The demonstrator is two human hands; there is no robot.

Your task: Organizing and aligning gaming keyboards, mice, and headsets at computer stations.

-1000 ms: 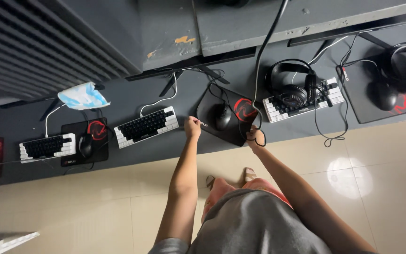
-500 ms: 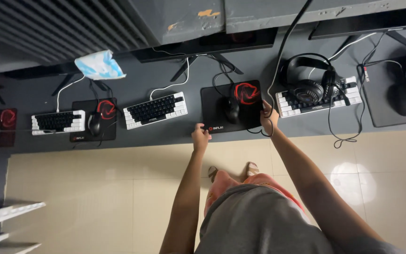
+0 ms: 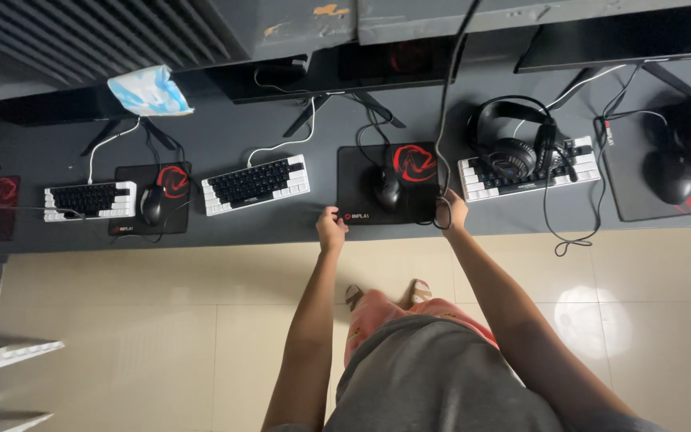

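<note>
A black mouse pad (image 3: 361, 180) with a red emblem lies on the dark grey desk (image 3: 281, 228), with a black mouse (image 3: 386, 190) on it. My left hand (image 3: 330, 230) pinches the pad's near left corner. My right hand (image 3: 450, 213) grips the pad's near right corner, with a loop of black cable (image 3: 445, 112) in the fingers. The cable runs up and out of the top of the view.
A black-and-white keyboard (image 3: 255, 184) lies left of the pad. Another keyboard (image 3: 529, 170) with a black headset (image 3: 513, 144) on it lies right. Further left sit a second mouse pad (image 3: 152, 200), keyboard (image 3: 89, 200) and a blue-white face mask (image 3: 149, 90). A white plastic chair (image 3: 1, 368) stands bottom left.
The mouse pad went from skewed to square with the desk edge. Both hands moved with its near corners and still hold them.
</note>
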